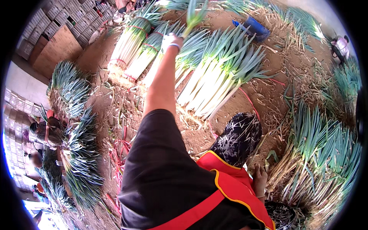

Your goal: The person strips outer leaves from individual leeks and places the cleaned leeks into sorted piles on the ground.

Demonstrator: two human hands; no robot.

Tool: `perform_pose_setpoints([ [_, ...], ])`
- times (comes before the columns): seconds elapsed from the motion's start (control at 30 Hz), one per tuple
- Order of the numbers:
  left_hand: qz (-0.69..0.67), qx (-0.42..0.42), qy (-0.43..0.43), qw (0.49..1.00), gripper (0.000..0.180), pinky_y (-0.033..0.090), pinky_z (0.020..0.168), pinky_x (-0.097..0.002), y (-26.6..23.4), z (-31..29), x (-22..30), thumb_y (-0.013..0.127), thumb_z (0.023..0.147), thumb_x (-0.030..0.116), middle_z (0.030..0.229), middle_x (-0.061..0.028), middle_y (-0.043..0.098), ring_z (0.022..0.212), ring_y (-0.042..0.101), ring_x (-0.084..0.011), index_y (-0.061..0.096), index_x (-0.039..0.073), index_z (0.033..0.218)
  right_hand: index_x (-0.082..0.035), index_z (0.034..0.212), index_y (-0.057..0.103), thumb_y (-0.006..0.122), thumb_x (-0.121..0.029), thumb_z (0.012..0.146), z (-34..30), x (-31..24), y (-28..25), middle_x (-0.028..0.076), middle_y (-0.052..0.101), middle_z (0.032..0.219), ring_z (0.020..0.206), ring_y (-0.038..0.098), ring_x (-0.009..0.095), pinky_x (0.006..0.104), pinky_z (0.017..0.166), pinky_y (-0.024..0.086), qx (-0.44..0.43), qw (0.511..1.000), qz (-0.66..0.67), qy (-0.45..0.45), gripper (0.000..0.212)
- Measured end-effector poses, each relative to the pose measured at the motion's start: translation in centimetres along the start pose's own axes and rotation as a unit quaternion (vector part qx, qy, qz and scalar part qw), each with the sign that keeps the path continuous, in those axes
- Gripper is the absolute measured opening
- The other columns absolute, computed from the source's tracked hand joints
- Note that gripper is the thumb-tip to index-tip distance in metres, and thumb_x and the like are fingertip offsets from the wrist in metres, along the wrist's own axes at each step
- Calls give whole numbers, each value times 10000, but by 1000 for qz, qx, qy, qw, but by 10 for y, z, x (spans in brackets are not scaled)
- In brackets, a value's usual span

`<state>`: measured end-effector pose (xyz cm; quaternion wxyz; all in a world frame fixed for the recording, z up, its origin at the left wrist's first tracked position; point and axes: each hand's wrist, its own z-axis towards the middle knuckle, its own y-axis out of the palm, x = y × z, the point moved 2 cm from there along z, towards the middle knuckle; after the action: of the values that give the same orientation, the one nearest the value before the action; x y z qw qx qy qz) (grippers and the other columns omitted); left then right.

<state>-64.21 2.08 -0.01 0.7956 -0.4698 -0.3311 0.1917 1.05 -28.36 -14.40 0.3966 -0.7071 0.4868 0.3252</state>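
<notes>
My left hand [172, 41], in a pale glove, stretches far forward at the end of a bare forearm. Its fingers are closed round a leek [188, 26], held tilted with green leaves pointing away from me. Just below lie large leeks [214, 73] in a row, white stems toward me. Bundles to the left, such as the tied leek bundle [132, 38], have red bands. My right hand [260, 179] is low at the right, beside my red apron [239, 188] and patterned knee [239, 140]. Its fingers look curled; what they hold, if anything, is hidden.
Thinner untrimmed leeks [306, 161] are heaped at my right. More leek piles [78, 153] stand at the left, with people [48, 132] behind them. A blue container [257, 28] lies tipped ahead. Red ties [122, 149] and peeled scraps litter the dirt floor. Crates [73, 15] are stacked far left.
</notes>
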Motion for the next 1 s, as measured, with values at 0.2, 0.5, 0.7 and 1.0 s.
perform_pose_setpoints([
  [0.2,-218,-89,266,935,445,483,862,-434,-56,-89,155,605,816,423,1043,-204,656,977,614,-390,645,50,1056,48,1036,628,529,-228,941,24,23,11,207,638,869,729,598,304,406,638,451,-4,950,-257,-179,308],
  [0.5,-437,-308,499,682,387,476,827,-349,-6,-378,390,646,845,382,974,-115,673,878,634,-262,641,67,1070,-31,1140,592,485,-370,922,95,125,-17,239,620,1060,966,594,419,488,831,465,-15,958,-287,-10,417],
  [0.7,-317,-413,536,664,414,491,833,-402,32,-419,410,678,834,392,1011,-139,671,942,635,-296,638,89,1114,-66,1292,509,584,-280,850,115,186,-126,255,543,1226,1096,565,409,452,947,453,317,895,-266,169,497],
  [1.0,-266,-451,514,680,356,483,864,-354,45,-427,417,681,856,335,1029,-122,676,958,632,-264,648,97,1118,-78,1206,596,615,-349,818,149,298,-218,160,651,1118,1036,624,333,398,863,510,173,841,-404,314,474],
])
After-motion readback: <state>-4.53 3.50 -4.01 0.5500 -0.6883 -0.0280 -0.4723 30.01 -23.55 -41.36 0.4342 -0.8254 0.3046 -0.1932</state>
